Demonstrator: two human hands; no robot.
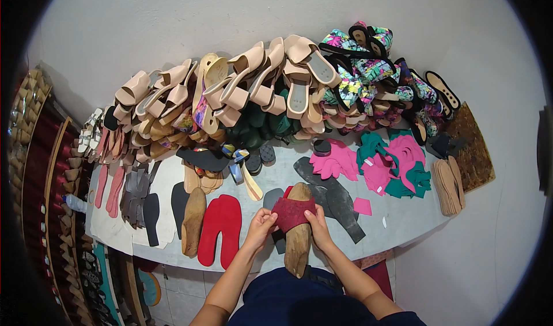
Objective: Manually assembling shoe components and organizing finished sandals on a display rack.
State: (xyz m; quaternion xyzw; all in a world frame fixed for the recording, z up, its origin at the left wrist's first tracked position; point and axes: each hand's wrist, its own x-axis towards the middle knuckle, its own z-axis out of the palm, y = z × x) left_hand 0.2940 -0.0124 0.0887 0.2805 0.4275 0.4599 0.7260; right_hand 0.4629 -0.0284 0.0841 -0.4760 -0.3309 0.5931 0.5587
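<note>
A wooden shoe last (297, 244) stands toe-away over the table's near edge, close to my body. Across its front lies a dark red shoe upper (292, 213), a wide band. My left hand (262, 227) pinches the band's left edge between thumb and fingers. At the other edge, my right hand (318, 226) grips the band, its thumb on top and fingers against the last's side. Left of my hands lie a pair of red insoles (220, 228) and a second wooden last (194, 222). A dark grey sole-shaped piece (344, 213) lies to the right.
Beige heeled sandals (247, 75) and multicoloured patterned slippers (368, 67) are heaped against the wall. Pink pieces (334, 162) and green pieces (413, 183) lie right. Tan soles (446, 188) are stacked at the table's right edge. Shelves of lasts (29, 113) line the left.
</note>
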